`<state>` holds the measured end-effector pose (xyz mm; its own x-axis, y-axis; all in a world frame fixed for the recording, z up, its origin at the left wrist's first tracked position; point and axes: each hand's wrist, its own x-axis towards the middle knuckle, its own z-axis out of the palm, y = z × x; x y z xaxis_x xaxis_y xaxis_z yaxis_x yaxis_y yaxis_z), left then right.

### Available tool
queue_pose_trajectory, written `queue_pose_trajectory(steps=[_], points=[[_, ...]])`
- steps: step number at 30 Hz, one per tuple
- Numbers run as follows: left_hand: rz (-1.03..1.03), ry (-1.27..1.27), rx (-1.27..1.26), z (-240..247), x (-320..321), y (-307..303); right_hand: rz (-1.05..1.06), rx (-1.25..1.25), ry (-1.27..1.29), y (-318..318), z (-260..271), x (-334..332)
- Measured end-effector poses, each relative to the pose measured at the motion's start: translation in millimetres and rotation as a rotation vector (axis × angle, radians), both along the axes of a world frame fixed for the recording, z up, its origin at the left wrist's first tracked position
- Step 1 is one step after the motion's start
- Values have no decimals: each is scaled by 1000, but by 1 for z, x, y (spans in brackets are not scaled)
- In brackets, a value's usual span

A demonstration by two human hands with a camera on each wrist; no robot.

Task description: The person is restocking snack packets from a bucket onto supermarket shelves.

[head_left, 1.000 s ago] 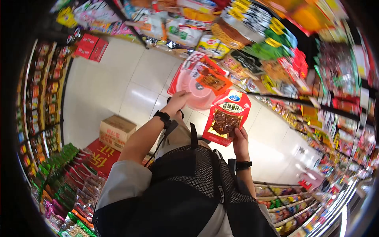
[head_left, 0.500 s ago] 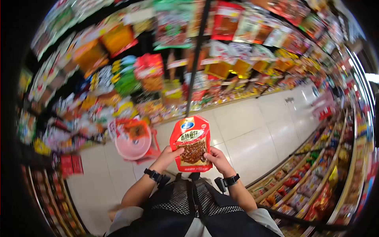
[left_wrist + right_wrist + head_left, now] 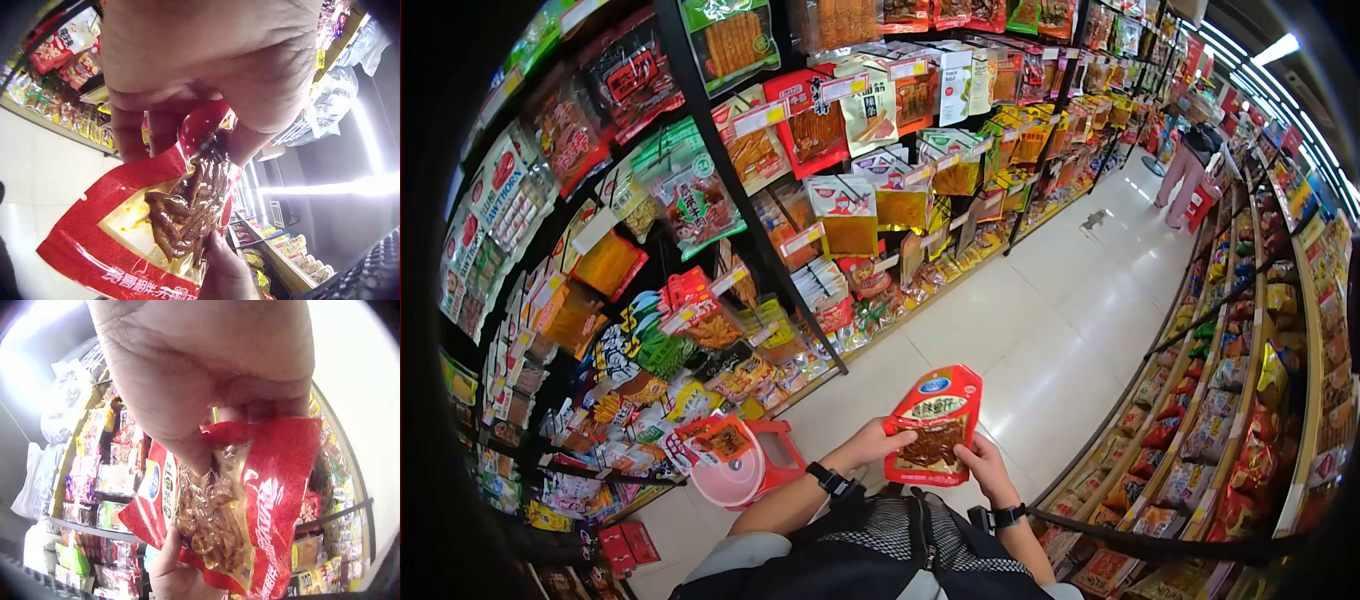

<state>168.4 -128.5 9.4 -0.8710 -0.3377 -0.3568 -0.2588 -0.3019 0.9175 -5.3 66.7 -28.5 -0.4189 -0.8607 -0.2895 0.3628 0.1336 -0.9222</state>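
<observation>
A red snack packet (image 3: 933, 425) with a clear window over brown, glossy food is held upright in front of the body in the head view. My left hand (image 3: 868, 447) grips its left edge, thumb across the front. On the opposite edge, my right hand (image 3: 990, 473) pinches it with the thumb on the window side. The left wrist view shows the packet (image 3: 181, 212) slightly bent beneath the left hand (image 3: 206, 56), with the right thumb (image 3: 224, 262) on it. In the right wrist view the right hand (image 3: 212, 362) holds the packet's top side; the fingers behind are mostly hidden.
On the floor at left, a pink basin (image 3: 730, 480) sits with a red basket (image 3: 778, 455), an orange packet (image 3: 725, 440) lying in the basin. Hanging snack bags (image 3: 815, 120) fill the left shelving; bins (image 3: 1180, 440) line the right. A person (image 3: 1190, 165) stands far down the aisle.
The left hand has moved from beside the basin onto the packet, which only the right hand held earlier. The head view has swung right along the aisle.
</observation>
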Motion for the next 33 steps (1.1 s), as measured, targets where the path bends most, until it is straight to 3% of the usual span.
queue_pose_trajectory(steps=[4,8,10,14,18,23,26,33], points=[[-17,135,25,-14,-74,-19,12,58,-26,0,6,-56],[-215,155,-2,-44,-148,-51,-43,51,-138,-39,11,-121],[-250,53,-81,-17,-177,-72,-133,7,-160,-75,23,-146],[-150,95,20,-18,-220,-124,40,50,-67,-134,31,-213],[-77,195,140,-32,-262,-160,130,84,119,-178,80,-251],[-252,180,21,-22,-319,-181,124,130,111,-177,90,-308],[-301,135,-24,-4,-354,-185,104,17,142,-179,104,-341],[-251,73,-188,7,-462,-187,162,-25,155,-186,88,-465]])
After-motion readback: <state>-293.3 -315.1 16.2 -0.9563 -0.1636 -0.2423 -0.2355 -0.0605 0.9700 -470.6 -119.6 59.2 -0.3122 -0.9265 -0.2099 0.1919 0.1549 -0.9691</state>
